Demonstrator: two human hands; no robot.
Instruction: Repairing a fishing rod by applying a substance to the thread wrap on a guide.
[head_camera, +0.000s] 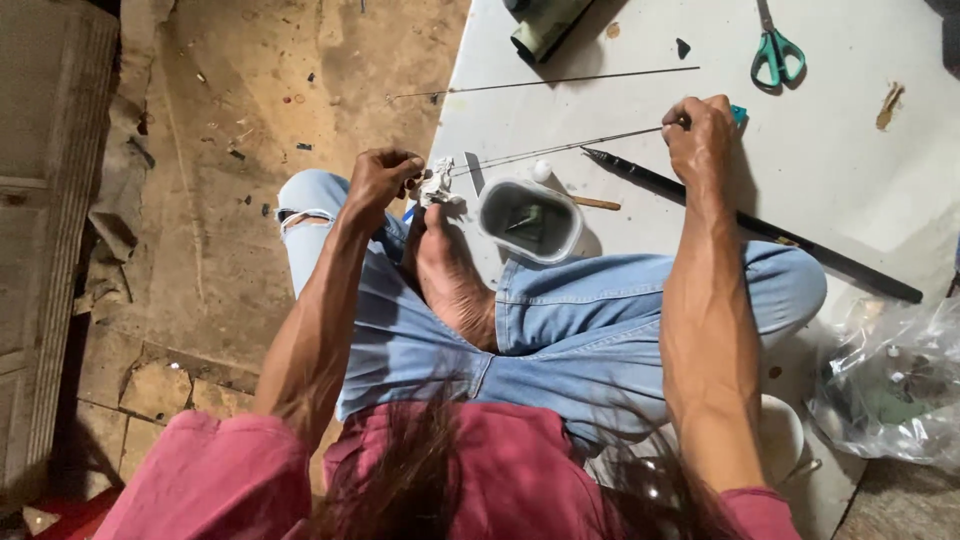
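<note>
Thin metal rod (560, 150): straight, slender, spanning both hands above the white worktop (830, 190). Left hand (380, 180) grip pinches its end with a crumpled white wad (437, 183); right hand (700, 135) grip clenches the other end. Below: oval plastic tub (530, 220).

White board (830, 190) on the floor, green scissors (776, 55), black rod (760, 228), small grey tub (530, 220), thin wire (560, 82)
</note>
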